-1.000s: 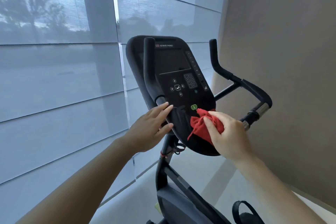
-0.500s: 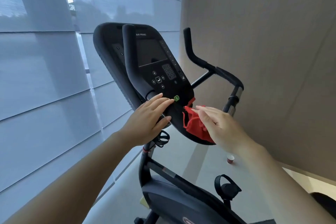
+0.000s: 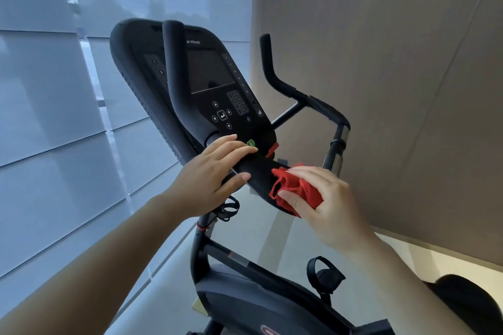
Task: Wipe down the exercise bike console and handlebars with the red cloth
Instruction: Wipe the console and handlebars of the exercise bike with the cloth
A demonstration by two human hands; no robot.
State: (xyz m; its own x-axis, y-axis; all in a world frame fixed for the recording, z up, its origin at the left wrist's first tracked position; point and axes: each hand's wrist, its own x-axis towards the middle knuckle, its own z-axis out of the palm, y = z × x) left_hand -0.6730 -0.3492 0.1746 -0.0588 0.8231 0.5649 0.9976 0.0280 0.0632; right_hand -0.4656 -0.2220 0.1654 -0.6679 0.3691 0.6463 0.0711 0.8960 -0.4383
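Note:
The black bike console (image 3: pixel 209 76) tilts toward me, with a dark screen, keypad and a green button (image 3: pixel 250 142). My right hand (image 3: pixel 324 198) presses the bunched red cloth (image 3: pixel 295 189) against the console's lower right edge. My left hand (image 3: pixel 215 171) lies flat with fingers spread on the console's lower left part, beside the base of the left handlebar (image 3: pixel 177 84). The right handlebar (image 3: pixel 288 87) curves behind the console, untouched.
A tan wall (image 3: pixel 394 62) stands close on the right. Shaded windows (image 3: pixel 54 117) fill the left. Below are the bike frame (image 3: pixel 245 299) and a strapped pedal (image 3: pixel 324 275). A red tab (image 3: pixel 272 149) sticks out near the green button.
My view swung left to right, so the console sits further left. The cloth in my right hand slid from under the green button down to the console's lower right edge. My left hand stayed put.

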